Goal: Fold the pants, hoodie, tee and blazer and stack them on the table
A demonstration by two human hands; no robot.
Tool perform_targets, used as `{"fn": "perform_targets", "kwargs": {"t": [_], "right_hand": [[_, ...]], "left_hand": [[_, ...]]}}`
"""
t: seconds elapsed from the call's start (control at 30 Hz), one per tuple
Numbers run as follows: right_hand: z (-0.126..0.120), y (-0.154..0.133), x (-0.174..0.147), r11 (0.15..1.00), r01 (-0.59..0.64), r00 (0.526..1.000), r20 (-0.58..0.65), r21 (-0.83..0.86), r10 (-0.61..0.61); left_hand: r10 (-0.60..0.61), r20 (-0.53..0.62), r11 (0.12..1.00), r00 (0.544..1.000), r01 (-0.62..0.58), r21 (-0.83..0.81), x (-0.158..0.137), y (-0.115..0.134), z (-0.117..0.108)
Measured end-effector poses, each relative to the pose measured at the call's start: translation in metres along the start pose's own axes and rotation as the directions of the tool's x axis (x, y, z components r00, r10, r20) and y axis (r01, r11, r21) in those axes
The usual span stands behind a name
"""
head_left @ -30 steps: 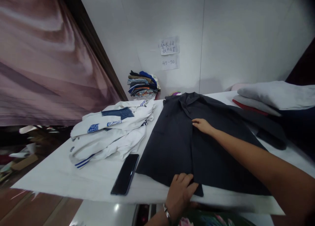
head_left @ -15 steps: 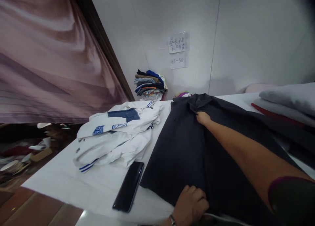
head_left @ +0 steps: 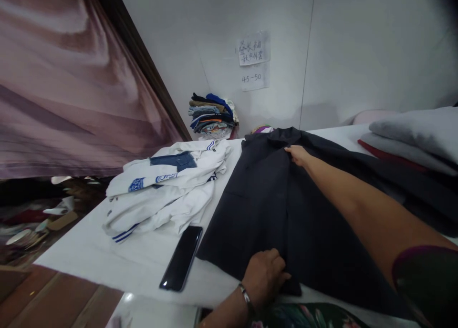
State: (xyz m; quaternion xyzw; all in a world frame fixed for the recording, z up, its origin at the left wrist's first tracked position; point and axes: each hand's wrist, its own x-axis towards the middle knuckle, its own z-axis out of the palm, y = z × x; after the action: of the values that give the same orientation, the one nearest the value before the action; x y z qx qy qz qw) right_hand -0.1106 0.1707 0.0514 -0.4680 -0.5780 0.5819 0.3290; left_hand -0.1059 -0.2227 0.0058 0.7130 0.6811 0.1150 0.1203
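Observation:
A black coat (head_left: 250, 204) lies spread over the white table (head_left: 118, 266), one front edge running down its middle. At the coat's far part, my right hand (head_left: 297, 155) is closed, pinching that front edge. My left hand (head_left: 266, 273), with a bracelet at the wrist, is closed on the coat's near hem; its fingertips are partly hidden. A sleeve of the coat stretches off to the right. Just left of the coat is a black phone (head_left: 182, 259), screen up.
Beyond the phone lies a white jacket (head_left: 171, 189) with blue patches and striped cuffs. A folded clothes pile (head_left: 211, 113) stands at the back by the wall. Grey folded garments (head_left: 415, 132) are stacked at the right. A pink curtain (head_left: 71, 80) hangs on the left.
The bunched cloth under my right hand now lies flatter, with the front edge straighter. My left hand has moved slightly up and left with the hem. The whole view has shifted a little.

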Motion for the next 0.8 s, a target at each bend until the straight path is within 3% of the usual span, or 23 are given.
{"fn": "perform_targets", "kwargs": {"t": [0.17, 0.37, 0.57, 0.8], "right_hand": [[-0.007, -0.009, 0.001, 0.997, -0.056, 0.996, 0.069, 0.061, 0.052], [0.000, -0.016, 0.003, 0.991, -0.059, 0.994, 0.101, 0.116, 0.048], [-0.002, -0.008, -0.005, 0.989, -0.090, 0.988, 0.132, 0.119, 0.075], [-0.007, 0.003, -0.025, 0.983, -0.157, 0.936, 0.330, 0.090, 0.119]], "left_hand": [[-0.071, -0.014, 0.990, 0.997, 0.069, -0.120, -0.001, -0.009, -0.027], [-0.245, 0.100, 0.969, 0.964, 0.247, -0.007, 0.005, 0.005, -0.030], [-0.070, 0.195, 0.996, 0.978, 0.079, -0.042, 0.002, -0.001, -0.033], [-0.004, 0.079, 0.997, 0.997, 0.010, -0.076, -0.002, -0.008, -0.025]]}}
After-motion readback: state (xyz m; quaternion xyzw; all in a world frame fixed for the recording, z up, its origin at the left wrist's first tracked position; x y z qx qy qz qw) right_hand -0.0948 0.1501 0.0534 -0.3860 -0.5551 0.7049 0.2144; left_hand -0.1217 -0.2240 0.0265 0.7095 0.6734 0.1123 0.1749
